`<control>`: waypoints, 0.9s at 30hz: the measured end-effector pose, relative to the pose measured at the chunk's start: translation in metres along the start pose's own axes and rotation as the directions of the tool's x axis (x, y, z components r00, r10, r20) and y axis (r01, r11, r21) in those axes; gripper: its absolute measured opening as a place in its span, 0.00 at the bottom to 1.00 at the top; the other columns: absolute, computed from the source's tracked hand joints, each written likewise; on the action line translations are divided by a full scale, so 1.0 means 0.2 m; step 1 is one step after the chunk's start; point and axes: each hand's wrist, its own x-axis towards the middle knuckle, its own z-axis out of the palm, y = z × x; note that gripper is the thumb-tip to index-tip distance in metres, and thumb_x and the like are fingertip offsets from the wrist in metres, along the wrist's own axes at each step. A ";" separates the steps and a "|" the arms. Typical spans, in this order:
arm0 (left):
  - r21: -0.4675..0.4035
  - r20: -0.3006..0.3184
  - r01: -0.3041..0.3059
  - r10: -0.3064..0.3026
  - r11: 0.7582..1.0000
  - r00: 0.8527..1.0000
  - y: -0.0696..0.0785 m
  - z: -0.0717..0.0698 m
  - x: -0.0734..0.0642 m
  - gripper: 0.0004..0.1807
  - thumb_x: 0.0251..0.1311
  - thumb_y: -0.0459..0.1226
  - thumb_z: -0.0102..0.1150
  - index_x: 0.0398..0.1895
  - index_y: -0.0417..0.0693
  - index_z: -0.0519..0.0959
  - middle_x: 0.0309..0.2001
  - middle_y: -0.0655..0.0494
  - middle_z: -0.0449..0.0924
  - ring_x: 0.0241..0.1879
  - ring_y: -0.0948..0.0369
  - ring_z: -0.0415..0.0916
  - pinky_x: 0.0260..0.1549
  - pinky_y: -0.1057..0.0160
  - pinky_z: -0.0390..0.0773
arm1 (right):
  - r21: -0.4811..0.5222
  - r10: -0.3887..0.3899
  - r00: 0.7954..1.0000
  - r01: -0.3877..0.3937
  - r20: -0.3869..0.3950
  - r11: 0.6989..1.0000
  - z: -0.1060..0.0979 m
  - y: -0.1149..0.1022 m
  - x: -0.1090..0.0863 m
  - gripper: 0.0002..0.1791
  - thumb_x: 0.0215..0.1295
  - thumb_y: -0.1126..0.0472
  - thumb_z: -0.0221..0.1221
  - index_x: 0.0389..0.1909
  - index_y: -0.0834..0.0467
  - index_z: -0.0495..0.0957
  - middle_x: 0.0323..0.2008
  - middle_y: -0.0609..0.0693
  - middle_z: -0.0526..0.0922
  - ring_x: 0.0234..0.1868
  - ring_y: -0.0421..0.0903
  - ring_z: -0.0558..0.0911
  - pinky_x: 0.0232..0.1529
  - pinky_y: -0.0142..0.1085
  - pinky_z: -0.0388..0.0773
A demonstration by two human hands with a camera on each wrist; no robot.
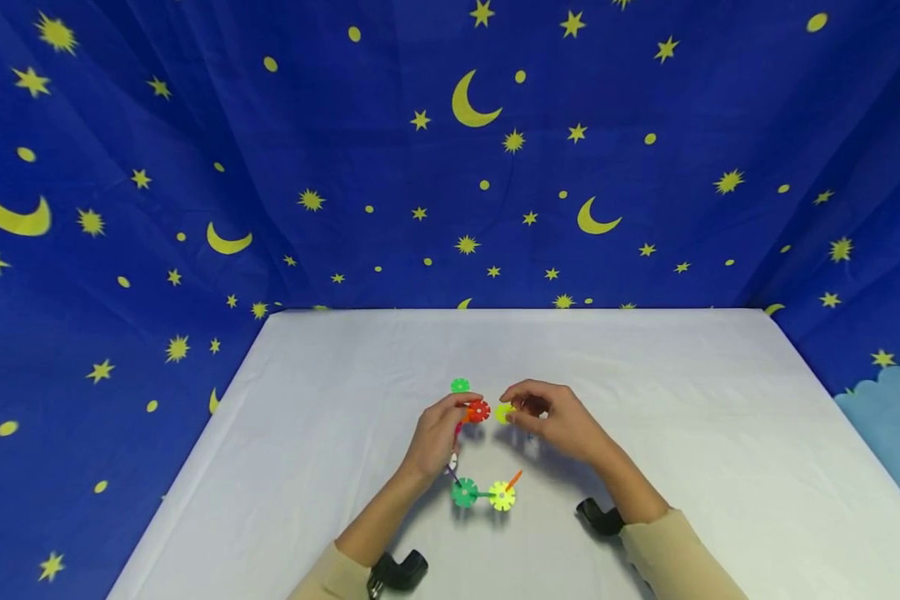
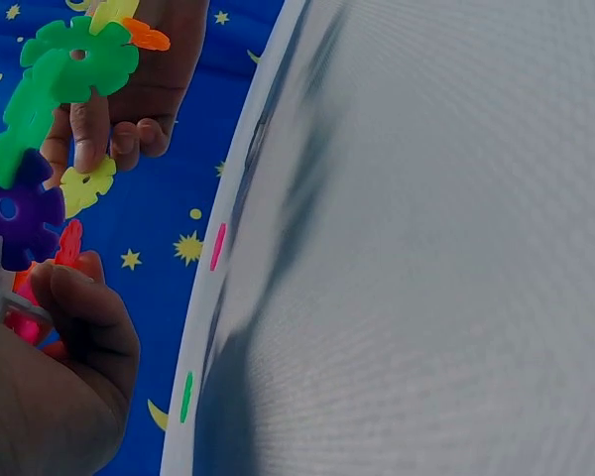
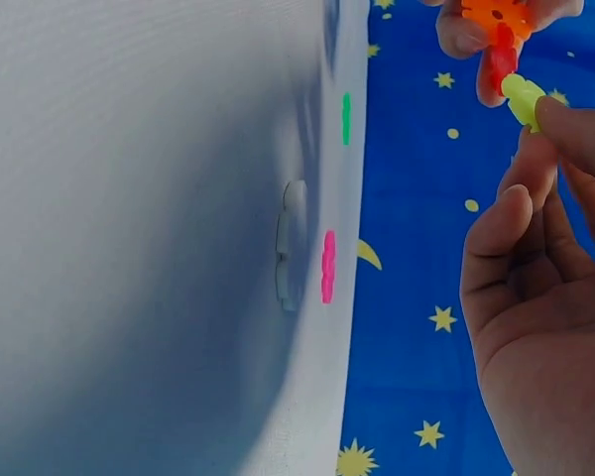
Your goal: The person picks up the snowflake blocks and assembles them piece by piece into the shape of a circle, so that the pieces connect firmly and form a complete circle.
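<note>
My left hand [image 1: 433, 442] grips a chain of interlocking notched plastic discs. Its red disc [image 1: 480, 411] pokes out past the fingertips, joined to an orange disc [image 3: 496, 12]. Below the hand the chain runs on through a clear-white disc [image 1: 453, 461], a purple disc [image 2: 25, 210], a green disc [image 1: 465, 492], a yellow disc [image 1: 502, 496] and an orange end disc [image 1: 515, 479]. Between thumb and fingertips my right hand [image 1: 558, 417] pinches a separate yellow disc [image 3: 524, 101], facing the red one; the head view shows a small gap between them.
A loose green disc [image 1: 460, 385] lies on the white table [image 1: 345, 358] beyond my left hand. A pink disc [image 3: 328, 266] and a clear disc [image 3: 290, 243] also lie there. Blue star-patterned cloth [image 1: 390, 150] hangs behind the table and at both sides.
</note>
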 end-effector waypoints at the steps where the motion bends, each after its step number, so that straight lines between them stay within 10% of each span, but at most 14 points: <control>1: -0.003 0.004 0.006 -0.006 1.000 1.000 0.00 0.00 0.00 0.17 0.69 0.34 0.44 0.54 0.44 0.80 0.38 0.45 0.81 0.09 0.67 0.59 0.09 0.69 0.64 | -0.004 0.005 1.000 -0.005 -0.002 1.000 0.00 0.00 0.00 0.12 0.59 0.72 0.63 0.45 0.62 0.80 0.31 0.53 0.81 0.29 0.49 0.78 0.29 0.36 0.76; 12: 0.012 0.026 -0.002 0.002 1.000 1.000 0.21 -0.01 -0.08 0.17 0.68 0.29 0.41 0.52 0.41 0.79 0.31 0.50 0.79 0.10 0.69 0.58 0.10 0.70 0.64 | 0.020 -0.029 0.999 0.030 -0.018 0.999 0.05 0.15 0.02 0.10 0.59 0.64 0.66 0.40 0.50 0.81 0.27 0.43 0.79 0.27 0.43 0.76 0.27 0.39 0.75; 27: 0.014 0.041 0.017 -0.018 1.000 0.999 0.24 -0.01 -0.10 0.17 0.68 0.30 0.42 0.52 0.42 0.80 0.31 0.49 0.80 0.09 0.70 0.57 0.10 0.71 0.63 | 0.016 -0.032 0.999 0.033 -0.022 0.999 0.06 0.15 0.01 0.05 0.59 0.63 0.66 0.33 0.49 0.81 0.29 0.42 0.79 0.28 0.42 0.78 0.28 0.40 0.78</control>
